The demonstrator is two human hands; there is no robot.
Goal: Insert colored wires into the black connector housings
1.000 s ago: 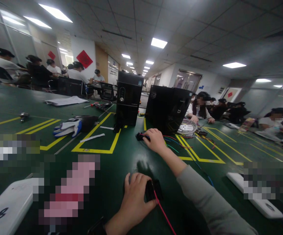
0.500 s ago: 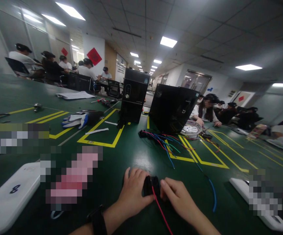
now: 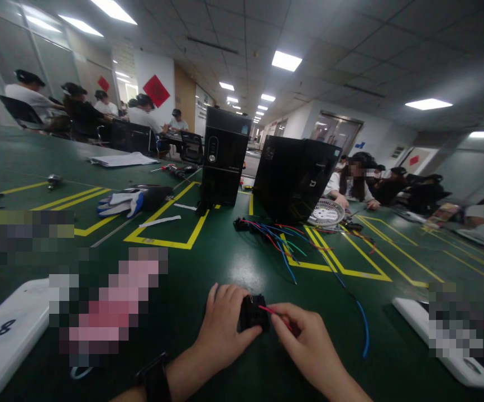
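My left hand (image 3: 225,324) grips a small black block (image 3: 255,314) from its left side, thumb along the near edge and fingers over the far one. It looks like a terminal block or connector, but its fine detail is too small to tell. In a pinch between thumb and forefinger, my right hand (image 3: 302,335) holds a red wire (image 3: 276,314) close to its end. The wire's tip meets the top of the block; whether it sits inside cannot be made out. A black watch band (image 3: 156,379) is around my left wrist.
Beyond my hands lies a bundle of coloured wires (image 3: 275,231). A blue wire (image 3: 364,326) curves at the right. Two black computer cases (image 3: 225,159) stand behind. Work gloves (image 3: 120,204) and a white device (image 3: 11,329) lie left; another white device (image 3: 442,340) is right. A person (image 3: 353,184) sits across.
My right hand has taken hold of the red wire, which trailed toward me before. The wire now runs from the block into my fingers. My left hand stays on the block.
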